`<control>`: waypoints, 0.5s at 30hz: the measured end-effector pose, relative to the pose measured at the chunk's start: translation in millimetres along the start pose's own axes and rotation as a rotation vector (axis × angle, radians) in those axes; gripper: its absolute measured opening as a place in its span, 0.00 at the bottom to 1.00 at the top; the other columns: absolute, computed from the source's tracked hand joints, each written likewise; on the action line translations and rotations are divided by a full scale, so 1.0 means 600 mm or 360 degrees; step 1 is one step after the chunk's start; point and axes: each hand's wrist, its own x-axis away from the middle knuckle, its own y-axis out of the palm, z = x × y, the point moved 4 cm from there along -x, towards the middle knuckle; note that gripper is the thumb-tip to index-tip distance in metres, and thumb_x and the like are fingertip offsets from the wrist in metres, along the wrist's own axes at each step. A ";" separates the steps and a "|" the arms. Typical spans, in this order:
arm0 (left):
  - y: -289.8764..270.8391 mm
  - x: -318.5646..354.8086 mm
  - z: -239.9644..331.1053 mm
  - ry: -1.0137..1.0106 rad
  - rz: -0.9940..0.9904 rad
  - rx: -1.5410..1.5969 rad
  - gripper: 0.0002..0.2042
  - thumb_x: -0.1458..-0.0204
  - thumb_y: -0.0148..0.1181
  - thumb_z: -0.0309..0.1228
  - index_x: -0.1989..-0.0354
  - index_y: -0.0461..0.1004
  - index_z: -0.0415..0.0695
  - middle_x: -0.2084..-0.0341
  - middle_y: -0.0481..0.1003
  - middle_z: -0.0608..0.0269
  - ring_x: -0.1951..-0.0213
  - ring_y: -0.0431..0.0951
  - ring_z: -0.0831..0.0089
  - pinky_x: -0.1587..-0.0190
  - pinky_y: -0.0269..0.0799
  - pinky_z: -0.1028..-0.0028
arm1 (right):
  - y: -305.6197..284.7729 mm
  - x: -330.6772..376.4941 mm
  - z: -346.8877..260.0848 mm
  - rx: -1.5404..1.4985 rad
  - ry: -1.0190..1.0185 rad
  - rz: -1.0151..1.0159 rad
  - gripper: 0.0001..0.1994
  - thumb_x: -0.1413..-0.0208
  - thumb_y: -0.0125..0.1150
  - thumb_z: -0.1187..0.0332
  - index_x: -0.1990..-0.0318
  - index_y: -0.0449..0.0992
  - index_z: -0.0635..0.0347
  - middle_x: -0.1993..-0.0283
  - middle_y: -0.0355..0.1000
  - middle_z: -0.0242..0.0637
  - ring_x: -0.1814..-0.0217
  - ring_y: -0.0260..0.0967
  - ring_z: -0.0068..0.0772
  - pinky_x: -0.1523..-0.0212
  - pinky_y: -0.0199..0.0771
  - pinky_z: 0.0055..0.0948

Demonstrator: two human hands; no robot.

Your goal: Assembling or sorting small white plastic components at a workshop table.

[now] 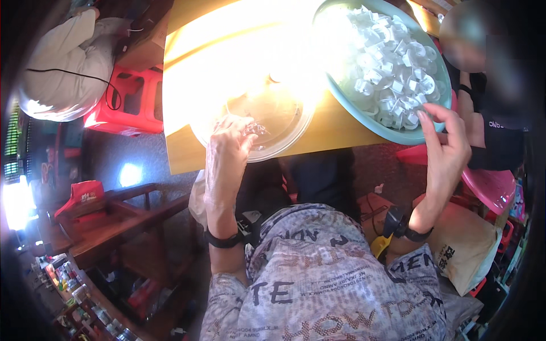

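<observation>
My left hand [226, 142] is over the near side of a shallow round clear tray [284, 145]. Its fingers are drawn together beside a small cluster of thin, shiny pieces [257, 129]; what they hold, if anything, is hard to make out. To the right, a light teal basin [392, 134] holds a heap of translucent white plastic pieces [392, 68]. At the heap's near right edge, my right hand [446, 145] reaches over the rim, thumb and forefinger tips close together in a pinch. Whatever lies between those tips is too small to tell.
Glare washes out the far part of the wooden table [193, 153]. Another person [492, 96] sits close beyond the basin on the right. A red plastic stool [128, 108] is at left, with a wooden chair [128, 210] nearer. A pale sack [463, 244] stands at lower right.
</observation>
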 end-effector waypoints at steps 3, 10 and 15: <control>0.011 -0.009 -0.007 0.0055 0.0037 -0.0130 0.10 0.51 0.60 0.25 0.60 0.78 0.38 0.76 0.76 0.52 0.78 0.74 0.69 0.69 0.70 0.73 | -0.005 0.013 -0.058 -0.0089 -0.0033 0.0065 0.04 0.51 0.64 0.75 0.67 0.77 0.60 0.67 0.74 0.31 0.68 0.68 0.23 0.73 0.66 0.22; 0.018 -0.009 -0.018 -0.0108 0.0009 -0.0080 0.08 0.50 0.59 0.26 0.64 0.77 0.34 0.82 0.72 0.46 0.81 0.71 0.62 0.73 0.65 0.67 | 0.133 0.051 -0.116 -0.0457 -0.0611 -0.0488 0.06 0.56 0.66 0.72 0.73 0.73 0.56 0.74 0.71 0.30 0.68 0.69 0.33 0.68 0.70 0.31; 0.016 -0.011 -0.006 0.0009 0.0053 -0.0111 0.06 0.51 0.59 0.25 0.68 0.76 0.34 0.80 0.72 0.45 0.79 0.72 0.61 0.73 0.65 0.67 | 0.173 0.056 -0.131 -0.0397 -0.0617 -0.0642 0.04 0.53 0.64 0.70 0.71 0.73 0.54 0.73 0.72 0.29 0.65 0.70 0.32 0.66 0.71 0.30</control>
